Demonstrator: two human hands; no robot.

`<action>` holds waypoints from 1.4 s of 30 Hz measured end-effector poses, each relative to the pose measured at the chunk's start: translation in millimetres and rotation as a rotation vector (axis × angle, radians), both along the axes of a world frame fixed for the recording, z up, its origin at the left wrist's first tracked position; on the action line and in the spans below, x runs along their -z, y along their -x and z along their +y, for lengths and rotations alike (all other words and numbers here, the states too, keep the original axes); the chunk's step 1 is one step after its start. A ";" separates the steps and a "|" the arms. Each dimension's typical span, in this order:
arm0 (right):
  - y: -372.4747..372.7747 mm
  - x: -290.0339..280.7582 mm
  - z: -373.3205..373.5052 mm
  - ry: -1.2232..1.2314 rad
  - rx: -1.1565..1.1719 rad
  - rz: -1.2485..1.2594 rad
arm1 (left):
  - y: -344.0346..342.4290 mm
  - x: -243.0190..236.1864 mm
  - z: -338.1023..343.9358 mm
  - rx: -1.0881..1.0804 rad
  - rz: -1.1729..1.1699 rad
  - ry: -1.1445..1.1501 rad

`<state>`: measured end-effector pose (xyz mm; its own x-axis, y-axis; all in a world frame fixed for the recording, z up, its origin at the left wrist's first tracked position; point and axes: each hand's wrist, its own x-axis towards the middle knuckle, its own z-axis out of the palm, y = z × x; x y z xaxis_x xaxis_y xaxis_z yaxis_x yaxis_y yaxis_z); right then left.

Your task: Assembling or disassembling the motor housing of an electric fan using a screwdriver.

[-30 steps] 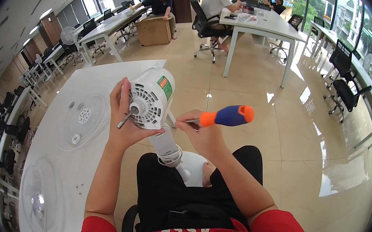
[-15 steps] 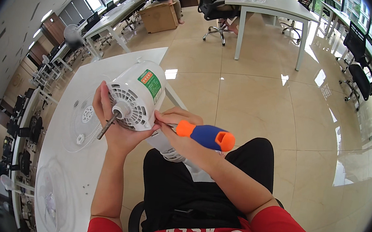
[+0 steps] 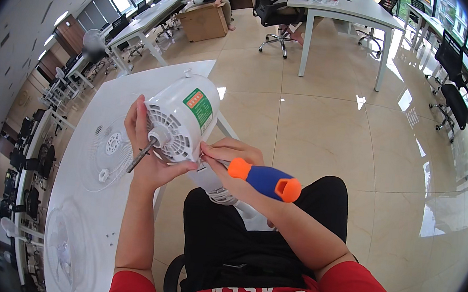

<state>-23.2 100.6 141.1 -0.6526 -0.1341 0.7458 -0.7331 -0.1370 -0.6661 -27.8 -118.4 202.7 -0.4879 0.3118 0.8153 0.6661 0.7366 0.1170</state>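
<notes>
A white fan motor housing [image 3: 192,104] with a green and orange label is tilted above my lap. Its slotted front and metal shaft [image 3: 140,156] point down to the left. My left hand [image 3: 150,160] is wrapped round the slotted end, thumb along the lower edge. My right hand [image 3: 230,154] is closed at the housing's lower right edge, fingertips touching it. A screwdriver [image 3: 267,181] with a blue and orange handle sticks out of this hand, its thin shaft between the fingers; its tip is hidden. Below, the white fan stand [image 3: 220,195] rests between my legs.
On the white table [image 3: 90,211] at my left lie a round fan grille [image 3: 112,142], a clear fan blade [image 3: 66,248] and several small screws [image 3: 111,236]. Farther off are a person by a cardboard box [image 3: 204,23], another white table [image 3: 345,9] and office chairs [image 3: 273,16].
The view has shifted slightly, so housing, hands and screwdriver appear a little to the right. Both grips look the same. The far person has brought a white object above the box.
</notes>
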 end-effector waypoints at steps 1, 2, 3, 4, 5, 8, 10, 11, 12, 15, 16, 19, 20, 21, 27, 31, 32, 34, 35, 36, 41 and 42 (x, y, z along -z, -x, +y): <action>-1.6 -2.0 2.2 -0.033 0.014 -0.033 | 2.0 1.1 -0.5 -0.001 0.005 -0.004; -2.6 -4.1 4.0 -0.067 0.029 -0.064 | 4.5 2.6 0.6 0.007 0.020 -0.016; -3.5 -6.0 5.6 -0.072 0.028 -0.057 | 6.0 2.6 1.6 0.016 0.036 -0.030; -4.5 -7.8 7.2 -0.082 0.028 -0.080 | 6.0 0.4 2.2 0.015 0.042 -0.036; -5.9 -8.8 8.3 -0.095 0.027 -0.104 | 5.3 -1.2 2.6 0.003 0.037 -0.043; -18.9 -20.2 9.3 -0.085 0.073 -0.182 | 6.1 -4.6 -0.7 -0.010 0.037 -0.075; -28.2 -30.3 12.2 -0.145 0.125 -0.193 | 7.8 -6.7 -4.7 -0.014 0.042 -0.106; -31.2 -33.1 12.2 -0.188 0.179 -0.209 | 10.0 -7.9 -6.6 -0.008 0.050 -0.079; -33.9 -33.8 10.6 -0.208 0.175 -0.201 | 11.1 -10.4 -7.2 -0.003 0.057 -0.053; -38.0 -39.3 5.3 0.000 0.125 -0.239 | 12.2 -12.1 -12.5 0.066 0.088 -0.082; -37.6 -43.7 3.9 -0.066 0.169 -0.161 | 12.6 -11.0 -17.0 0.112 0.088 -0.096; -40.2 -53.0 -10.2 -0.069 0.226 -0.088 | 13.1 -7.6 -27.1 0.151 0.044 -0.155; -41.1 -55.4 -17.5 0.033 0.224 -0.103 | 13.2 -7.2 -31.8 0.156 0.031 -0.138; -41.3 -58.2 -23.4 0.010 0.220 -0.099 | 12.6 -7.8 -35.0 0.151 0.034 -0.161; -32.9 -69.4 -41.8 -0.138 0.320 0.148 | 4.7 -14.2 -29.4 0.203 0.016 -0.192; -26.4 -71.4 -44.9 -0.275 0.504 0.316 | 2.6 -12.5 -26.2 0.196 0.054 -0.191; -26.8 -72.4 -45.5 -0.339 0.601 0.385 | 2.0 -12.5 -25.0 0.202 0.046 -0.194; -27.0 -68.2 -46.7 -0.254 0.539 0.279 | 0.3 -12.9 -24.5 0.213 0.040 -0.199; -27.5 -66.9 -47.0 -0.161 0.474 0.169 | -0.3 -13.4 -23.9 0.230 0.044 -0.206; -28.7 -67.3 -47.4 -0.164 0.480 0.171 | -0.6 -13.7 -23.2 0.247 0.048 -0.212; -25.5 -66.2 -49.1 0.001 0.414 0.123 | 3.7 -11.6 -23.5 0.218 0.041 -0.209; -25.3 -66.3 -48.7 0.001 0.415 0.122 | 4.7 -11.2 -24.1 0.218 0.041 -0.214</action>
